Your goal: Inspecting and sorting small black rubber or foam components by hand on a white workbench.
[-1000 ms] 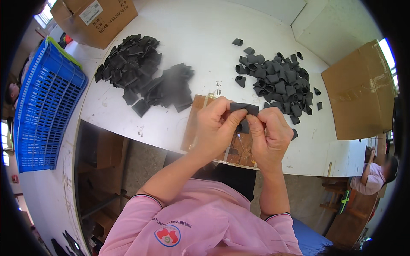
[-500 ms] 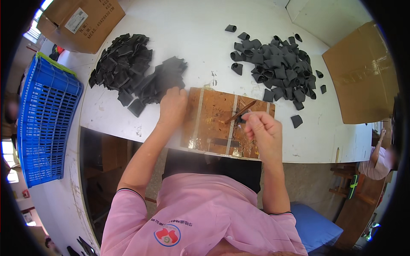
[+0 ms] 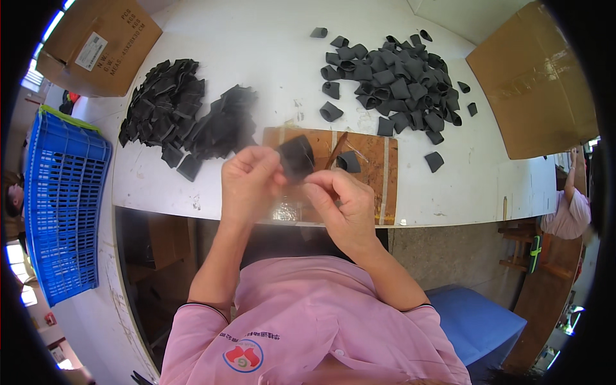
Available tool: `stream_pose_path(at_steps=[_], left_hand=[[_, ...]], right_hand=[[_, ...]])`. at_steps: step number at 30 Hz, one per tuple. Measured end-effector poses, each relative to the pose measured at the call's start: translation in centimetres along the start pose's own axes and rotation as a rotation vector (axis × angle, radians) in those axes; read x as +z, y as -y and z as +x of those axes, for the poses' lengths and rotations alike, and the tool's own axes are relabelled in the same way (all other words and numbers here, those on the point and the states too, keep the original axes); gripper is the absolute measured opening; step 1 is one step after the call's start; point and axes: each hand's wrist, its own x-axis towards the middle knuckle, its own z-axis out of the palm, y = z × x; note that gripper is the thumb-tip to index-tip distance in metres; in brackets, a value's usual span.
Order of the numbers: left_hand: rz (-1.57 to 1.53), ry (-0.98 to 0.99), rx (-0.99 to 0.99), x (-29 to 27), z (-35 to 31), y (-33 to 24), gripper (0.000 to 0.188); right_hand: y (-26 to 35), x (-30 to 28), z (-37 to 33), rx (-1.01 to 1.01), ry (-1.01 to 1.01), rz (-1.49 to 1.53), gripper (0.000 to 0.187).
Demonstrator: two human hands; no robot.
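Observation:
A flat black piece of material [image 3: 296, 158] is up over the board between my hands. My left hand [image 3: 247, 179] pinches its left edge, with some motion blur. The closed fingertips of my right hand [image 3: 345, 206] grip its lower right corner. Beneath lies a brown taped board [image 3: 373, 183]. On it rest a thin brown stick [image 3: 337, 149] and one dark grey piece bent into a loop [image 3: 348, 162], just beyond my right hand.
Flat black pieces [image 3: 163, 109] form a pile at the left, and looped grey pieces [image 3: 401, 80] lie heaped at the right. Cardboard boxes [image 3: 96, 45] [image 3: 532, 83] flank the white table [image 3: 269, 58]. A blue plastic basket [image 3: 64, 199] stands far left; another person [image 3: 568, 212] is far right.
My left hand has come from the flat pile toward the board with a black piece. My right hand has let go of the stick, now on the board, and joined the left at that piece.

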Motion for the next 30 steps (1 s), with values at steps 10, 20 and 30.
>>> stream_pose_path(at_steps=[10, 20, 30], left_hand=[[0.366, 0.075, 0.259, 3.9, -3.6, 0.4, 0.001], [0.221, 0.095, 0.133, 4.6, -3.7, 0.4, 0.009], [0.143, 0.123, 0.208, 3.8, -3.9, 0.4, 0.007]], right_hand=[[0.8, -1.2, 0.0, -0.284, -0.173, -0.174, 0.007], [0.5, -1.8, -0.7, -0.018, -0.093, -0.027, 0.009], [0.8, -1.5, -0.8, 0.092, -0.025, 0.099, 0.014]])
